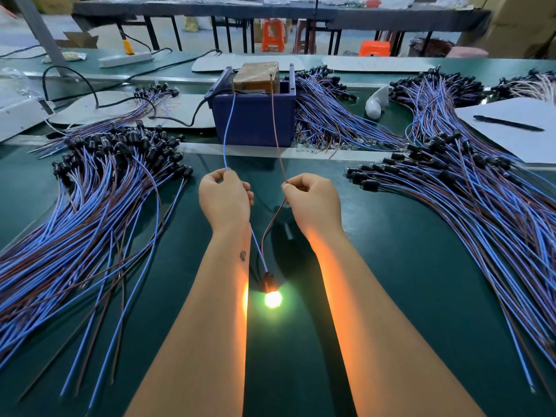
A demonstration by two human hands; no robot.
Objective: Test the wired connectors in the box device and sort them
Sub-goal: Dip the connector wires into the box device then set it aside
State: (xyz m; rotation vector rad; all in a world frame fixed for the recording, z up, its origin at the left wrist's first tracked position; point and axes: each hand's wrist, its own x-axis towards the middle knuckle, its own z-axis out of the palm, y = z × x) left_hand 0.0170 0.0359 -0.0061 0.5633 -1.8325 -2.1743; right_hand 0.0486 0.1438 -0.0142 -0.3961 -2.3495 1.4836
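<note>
On my left lies a big pile of wired connectors (99, 188), blue and brown wires with black ends, spread out on the green table (391, 266). If my arm bumps it, the piles could mix and I would lose track of which ones I tested.

My left hand (224, 200) pinches the blue wire (228, 136) that comes down from the blue box device (254, 121). I think it is touching my connector's own blue wire there, but my fingers hide the spot. If my pinch slips, the two ends part and the light goes out.

Low between my arms hangs the connector I am testing (268, 280), and its bulb (273, 298) glows bright. It may be hot, and it is close to my skin.

My right hand (310, 203) pinches the brown wire (278, 145) from the box the same way. If the bare ends of brown and blue touch each other, that could spark.

On my right is another pile of connectors (469, 188). I could drop this one on the wrong pile.
</note>
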